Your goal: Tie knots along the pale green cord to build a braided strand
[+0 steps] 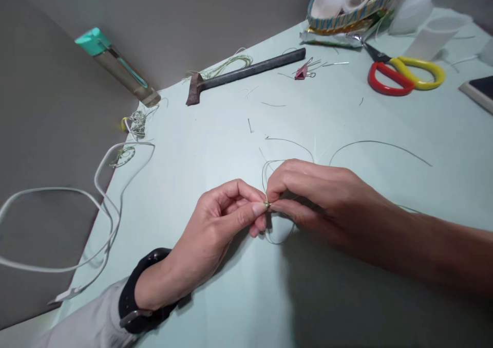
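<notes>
In the head view, my left hand (pixel 219 217) pinches a thin green cord (pixel 267 204) between thumb and forefinger, at what looks like a small knot or crossing. My right hand (pixel 325 194) closes on the same spot from the other side, fingertips nearly touching those of the left. Small loops of the cord bulge above and below the pinch. Thin strands curve out over the table beyond the right hand, and where they pass behind its fingers is hidden. A black watch (pixel 148 291) is on my left wrist.
On the pale table (pixel 200 147) lie a dark-handled hammer (pixel 250 70), a pink binder clip (pixel 301 72), red-and-yellow scissors (pixel 406 75) and a small pin (pixel 249 125). A white cable (pixel 115 224) loops over the left edge, near a teal-capped container (pixel 119 70). A patterned basket (pixel 358 11) stands at back right.
</notes>
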Demonstrator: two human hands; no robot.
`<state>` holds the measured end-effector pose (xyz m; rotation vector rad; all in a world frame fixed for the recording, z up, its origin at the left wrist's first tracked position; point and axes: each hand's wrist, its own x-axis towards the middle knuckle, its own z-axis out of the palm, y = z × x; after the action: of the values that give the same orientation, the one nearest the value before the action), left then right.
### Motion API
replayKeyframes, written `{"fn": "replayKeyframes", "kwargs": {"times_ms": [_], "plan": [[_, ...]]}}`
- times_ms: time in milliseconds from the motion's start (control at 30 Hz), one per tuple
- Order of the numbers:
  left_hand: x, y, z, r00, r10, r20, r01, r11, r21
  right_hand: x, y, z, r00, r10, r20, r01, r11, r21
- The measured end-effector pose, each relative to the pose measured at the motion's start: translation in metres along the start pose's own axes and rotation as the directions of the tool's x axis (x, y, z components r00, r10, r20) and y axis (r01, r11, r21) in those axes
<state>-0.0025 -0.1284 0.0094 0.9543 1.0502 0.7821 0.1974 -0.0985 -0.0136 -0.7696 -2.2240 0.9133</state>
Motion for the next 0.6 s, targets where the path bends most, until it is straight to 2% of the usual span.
{"fn": "replayKeyframes", "kwargs": {"times_ms": [200,467,600], "plan": [[-0.0007,-0.0022,-0.0001,0.999,0.030,-0.037,-0.027,0.996,0.082,-0.0011,0.0031,0.0013,1.000,-0.026,0.002,0.026,0.998,-0.048],[-0.0030,-0.0028,-0.0003,0.999,0.034,-0.020,-0.032,0.994,0.105,-0.0026,-0.0055,0.0024,0.999,0.040,0.034,-0.036,0.992,-0.122],[-0.0047,-0.0021,-0.0003,0.999,0.033,-0.006,-0.033,0.994,0.109,-0.0029,-0.0065,0.0020,0.998,0.052,0.043,-0.048,0.994,-0.101]]}}
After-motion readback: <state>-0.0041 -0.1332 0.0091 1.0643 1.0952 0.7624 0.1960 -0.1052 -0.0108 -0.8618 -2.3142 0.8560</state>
